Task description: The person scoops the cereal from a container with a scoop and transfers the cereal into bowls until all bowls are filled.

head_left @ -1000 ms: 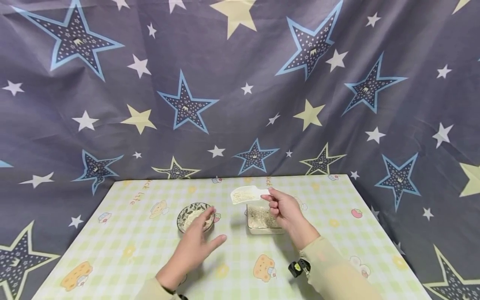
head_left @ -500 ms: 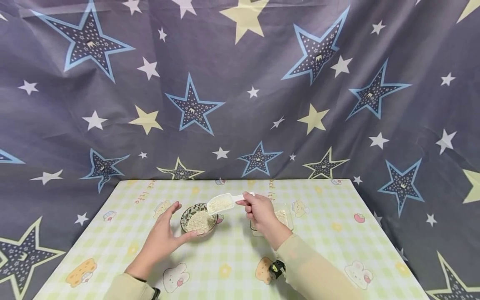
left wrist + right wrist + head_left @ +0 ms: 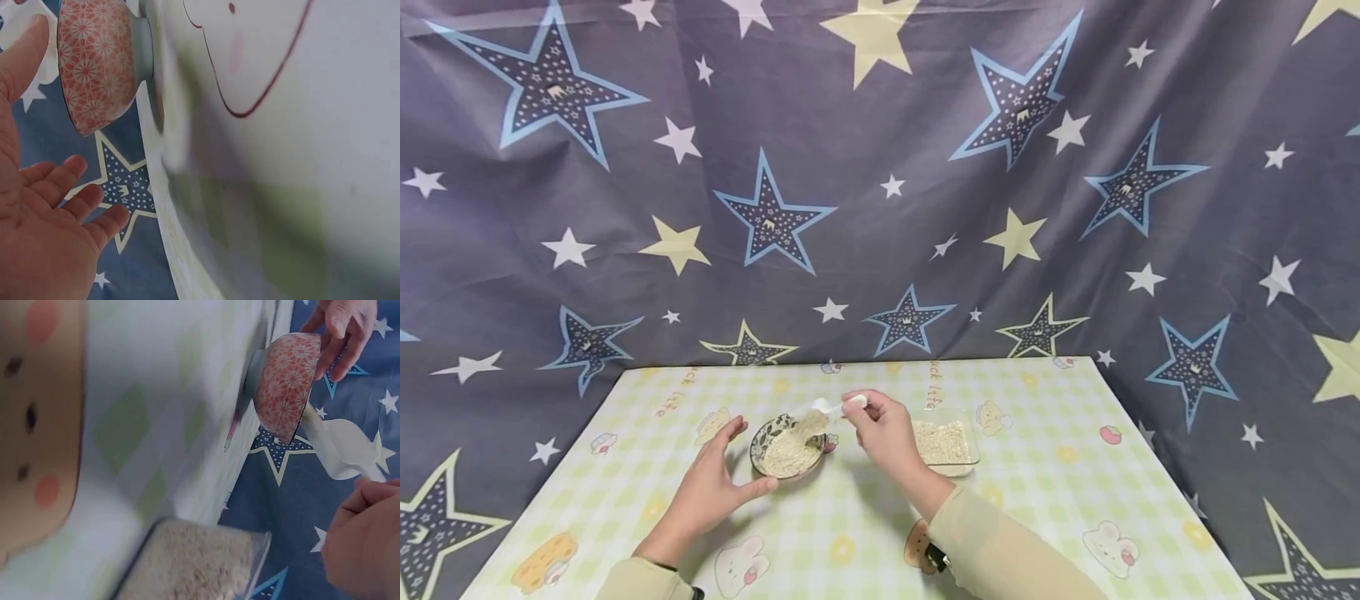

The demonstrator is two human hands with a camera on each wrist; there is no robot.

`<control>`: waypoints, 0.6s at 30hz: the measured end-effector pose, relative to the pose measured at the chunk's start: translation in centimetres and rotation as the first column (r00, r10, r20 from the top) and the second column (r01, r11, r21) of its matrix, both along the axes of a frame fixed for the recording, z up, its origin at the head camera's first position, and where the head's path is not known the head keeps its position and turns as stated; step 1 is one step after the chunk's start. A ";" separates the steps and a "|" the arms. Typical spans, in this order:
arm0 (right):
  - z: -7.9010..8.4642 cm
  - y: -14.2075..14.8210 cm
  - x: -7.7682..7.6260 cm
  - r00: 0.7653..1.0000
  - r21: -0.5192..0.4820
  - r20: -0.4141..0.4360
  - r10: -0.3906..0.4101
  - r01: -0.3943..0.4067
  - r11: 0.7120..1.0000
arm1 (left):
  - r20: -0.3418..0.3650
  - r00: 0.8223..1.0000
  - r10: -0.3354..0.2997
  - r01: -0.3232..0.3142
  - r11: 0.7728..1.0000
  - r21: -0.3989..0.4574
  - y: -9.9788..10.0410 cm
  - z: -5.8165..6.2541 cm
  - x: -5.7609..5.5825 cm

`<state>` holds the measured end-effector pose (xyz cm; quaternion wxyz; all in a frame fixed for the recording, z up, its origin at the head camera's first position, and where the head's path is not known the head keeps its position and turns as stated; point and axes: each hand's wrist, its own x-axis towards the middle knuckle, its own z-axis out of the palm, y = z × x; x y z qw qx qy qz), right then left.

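My right hand (image 3: 887,437) pinches the handle of a white scoop (image 3: 824,407), which is tipped down over the right side of a small bowl. Flaky oats (image 3: 788,456) lie in this bowl (image 3: 761,442), whose inside has dark leaves. Its outside is red-patterned in the right wrist view, where the scoop (image 3: 342,447) tilts at the rim. My left hand (image 3: 711,487) is spread at the bowl's left, thumb near the front rim. In the left wrist view its fingers stand apart from the bowl (image 3: 94,62); whether the thumb touches is unclear.
A clear rectangular container (image 3: 955,470) of oats stands right of the bowl, partly behind my right forearm. Both sit on a table with a checked, cartoon-printed cloth (image 3: 842,512). A starry curtain (image 3: 820,283) hangs behind the table's back edge.
The loaded scoop has moved left from above the container to the bowl and tipped downward. My left hand has shifted from over the bowl to its left side.
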<state>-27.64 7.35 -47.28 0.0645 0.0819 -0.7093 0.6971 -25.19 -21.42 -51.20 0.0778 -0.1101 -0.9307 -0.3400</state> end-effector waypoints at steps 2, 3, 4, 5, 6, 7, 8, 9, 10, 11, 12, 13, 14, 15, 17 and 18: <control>0.0 0.1 0.4 0.991 0.125 -0.131 0.039 -0.023 0.992 | 0.002 1.000 -0.003 0.003 1.000 0.002 0.0 -0.1 0.0; -0.1 0.2 0.6 0.977 0.194 -0.203 0.061 -0.021 0.981 | 0.005 1.000 -0.007 0.006 1.000 0.005 0.0 -0.1 0.1; -0.2 0.2 0.7 0.959 0.255 -0.271 0.084 -0.013 0.967 | 0.010 1.000 -0.010 0.010 1.000 0.007 0.1 -0.1 0.1; -0.3 0.3 0.8 0.935 0.307 -0.339 0.105 0.004 0.952 | 0.016 1.000 -0.012 0.012 1.000 0.007 0.1 -0.1 0.1; -0.3 0.3 0.9 0.909 0.349 -0.398 0.126 0.023 0.937 | 0.020 1.000 -0.012 0.012 1.000 0.005 0.1 -0.2 0.2; -0.4 0.4 0.9 0.884 0.379 -0.445 0.143 0.041 0.925 | 0.022 1.000 -0.011 0.011 1.000 0.002 0.1 -0.2 0.2; -0.5 0.5 0.9 0.862 0.397 -0.483 0.157 0.055 0.916 | 0.026 1.000 -0.010 0.010 1.000 0.001 0.1 -0.2 0.2; -0.5 0.5 1.0 0.848 0.405 -0.503 0.168 0.060 0.912 | 0.027 1.000 -0.010 0.010 1.000 -0.003 0.1 -0.3 0.2; -0.4 0.6 1.0 0.844 0.405 -0.508 0.171 0.059 0.912 | 0.025 1.000 -0.009 0.010 1.000 -0.006 0.1 -0.3 0.1; -0.3 0.7 1.0 0.849 0.401 -0.501 0.167 0.057 0.914 | 0.023 1.000 -0.010 0.010 1.000 -0.008 0.1 -0.3 0.1; -0.2 0.8 1.0 0.862 0.393 -0.482 0.155 0.055 0.918 | 0.021 1.000 -0.011 0.011 1.000 -0.008 0.1 -0.3 0.0; -0.1 0.9 1.0 0.884 0.371 -0.447 0.137 0.044 0.927 | 0.018 1.000 -0.016 0.016 1.000 -0.007 0.2 -0.3 -0.1; 0.0 1.0 1.0 0.909 0.340 -0.401 0.113 0.033 0.940 | 0.017 1.000 -0.021 0.021 1.000 -0.004 0.2 -0.3 -0.1; 0.2 1.2 1.0 0.935 0.298 -0.345 0.081 0.027 0.954 | 0.014 1.000 -0.025 0.025 1.000 -0.003 0.3 -0.3 -0.2; 0.7 1.7 0.8 0.979 0.184 -0.205 0.001 0.038 0.982 | 0.013 0.999 -0.034 0.034 0.999 -0.002 0.6 -0.1 -0.4; 1.1 2.1 0.7 0.990 0.121 -0.138 -0.041 0.058 0.991 | 0.011 0.999 -0.038 0.038 0.999 -0.001 0.8 0.1 -0.5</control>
